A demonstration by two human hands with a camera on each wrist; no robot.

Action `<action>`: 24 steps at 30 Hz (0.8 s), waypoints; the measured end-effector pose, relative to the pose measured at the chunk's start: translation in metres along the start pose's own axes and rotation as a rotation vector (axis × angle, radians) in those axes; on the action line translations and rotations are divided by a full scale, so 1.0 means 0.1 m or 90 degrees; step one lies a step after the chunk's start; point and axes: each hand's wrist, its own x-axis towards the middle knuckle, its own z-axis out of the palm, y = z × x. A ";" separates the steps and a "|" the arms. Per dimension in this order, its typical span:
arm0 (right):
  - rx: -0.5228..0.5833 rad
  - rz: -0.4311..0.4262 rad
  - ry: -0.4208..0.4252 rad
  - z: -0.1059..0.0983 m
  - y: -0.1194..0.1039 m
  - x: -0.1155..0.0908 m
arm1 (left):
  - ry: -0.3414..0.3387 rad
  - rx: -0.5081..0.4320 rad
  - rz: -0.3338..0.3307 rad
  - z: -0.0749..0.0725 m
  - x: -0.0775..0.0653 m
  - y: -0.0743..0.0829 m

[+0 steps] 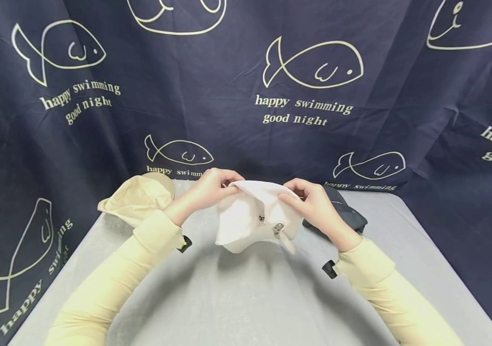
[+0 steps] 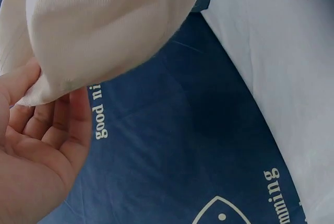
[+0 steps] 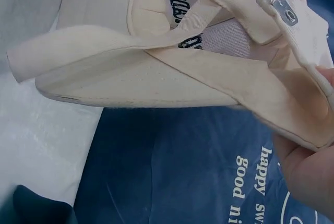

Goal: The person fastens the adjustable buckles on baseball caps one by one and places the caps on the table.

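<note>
A white baseball cap [image 1: 239, 218] is held up over the table between both hands. My left hand [image 1: 213, 186] pinches one side of its edge between thumb and fingers; the left wrist view shows the ribbed cream cloth [image 2: 104, 31] gathered in that grip. On the opposite side my right hand [image 1: 317, 204] grips the edge, its thumb across the fabric. A metal buckle [image 3: 285, 11] shows on the cap's strap, whose loose end hangs down in the head view. Inside the cap, the right wrist view shows dark lettering [image 3: 178, 6] and a mesh lining.
A beige cap [image 1: 135, 199] lies at the table's back left, beside the left forearm. Behind the right hand sits a dark cap [image 1: 345, 211], partly covered by it. The grey table [image 1: 246, 307] ends against a navy fish-print curtain [image 1: 228, 86].
</note>
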 end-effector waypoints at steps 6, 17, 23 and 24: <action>0.026 0.042 0.003 -0.03 -0.16 -0.04 | 0.025 -0.030 -0.003 0.06 0.00 0.00; 0.089 0.106 0.007 -0.03 -0.22 -0.04 | 0.106 -0.028 0.002 0.10 -0.16 0.06; 0.113 0.111 0.008 -0.02 -0.21 -0.04 | 0.150 0.007 0.000 0.13 -0.29 0.11; 0.114 0.112 0.008 -0.02 -0.21 -0.04 | 0.158 0.017 0.002 0.14 -0.32 0.11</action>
